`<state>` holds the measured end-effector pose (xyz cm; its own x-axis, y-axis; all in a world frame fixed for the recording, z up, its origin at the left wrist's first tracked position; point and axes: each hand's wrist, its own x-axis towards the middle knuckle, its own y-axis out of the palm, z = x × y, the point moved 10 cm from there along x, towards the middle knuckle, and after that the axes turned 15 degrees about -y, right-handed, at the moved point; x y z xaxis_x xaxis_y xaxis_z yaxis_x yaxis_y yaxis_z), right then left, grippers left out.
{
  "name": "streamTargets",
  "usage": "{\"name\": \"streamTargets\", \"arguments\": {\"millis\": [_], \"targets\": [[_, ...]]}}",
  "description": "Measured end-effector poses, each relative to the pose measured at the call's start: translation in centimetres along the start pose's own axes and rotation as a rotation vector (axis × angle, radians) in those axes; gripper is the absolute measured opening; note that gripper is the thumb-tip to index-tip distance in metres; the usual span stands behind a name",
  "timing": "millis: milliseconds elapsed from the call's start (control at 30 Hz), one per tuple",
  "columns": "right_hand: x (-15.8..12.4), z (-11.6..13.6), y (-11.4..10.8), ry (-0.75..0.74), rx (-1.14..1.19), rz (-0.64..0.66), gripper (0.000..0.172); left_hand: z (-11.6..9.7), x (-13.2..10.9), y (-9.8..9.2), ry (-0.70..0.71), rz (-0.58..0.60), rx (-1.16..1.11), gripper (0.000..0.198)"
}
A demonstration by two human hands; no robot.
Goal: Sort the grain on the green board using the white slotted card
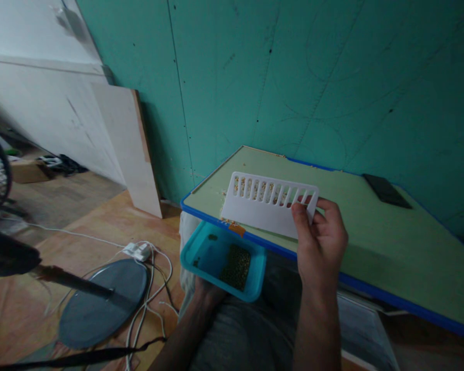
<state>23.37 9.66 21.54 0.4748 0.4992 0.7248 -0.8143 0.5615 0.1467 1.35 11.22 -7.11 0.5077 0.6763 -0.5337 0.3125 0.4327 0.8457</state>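
Observation:
My right hand (320,226) pinches the right end of a flat white plastic piece (261,211) with a row of long slots along its upper part. The piece is tilted above the near left part of the table. Small mixed-colour grains (232,222) lie at the table edge, and similar specks show through the slots. Lower down, my left hand (209,292) supports a blue plastic tub (206,257) from below, just under the table edge; its fingers are hidden beneath the tub. Dark greenish grains (237,265) are heaped toward the tub's right side, with small clumps elsewhere inside.
The pale green table (371,242) has a blue edge and stands against a green wall (232,77). A dark flat phone-like object (386,190) lies at the back right. On the floor at left are a round stand base (100,304), white cables and a power strip (137,251).

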Motion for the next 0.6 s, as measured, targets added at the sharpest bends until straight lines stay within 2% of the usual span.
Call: {"name": "streamTargets", "arguments": {"millis": [233,367,600], "targets": [[-0.03,-0.08,0.09,0.002,0.027,0.001,0.043,-0.28,-0.4,-0.43,0.038,-0.1,-0.051,0.039],[-0.04,0.03,0.15,0.003,0.026,0.015,0.041,-0.27,-0.18,-0.38,0.033,-0.076,-0.023,0.032],[-0.02,0.01,0.15,0.0,0.025,0.013,0.042,-0.41,0.59,-0.9,0.027,-0.035,-0.02,0.039]]}}
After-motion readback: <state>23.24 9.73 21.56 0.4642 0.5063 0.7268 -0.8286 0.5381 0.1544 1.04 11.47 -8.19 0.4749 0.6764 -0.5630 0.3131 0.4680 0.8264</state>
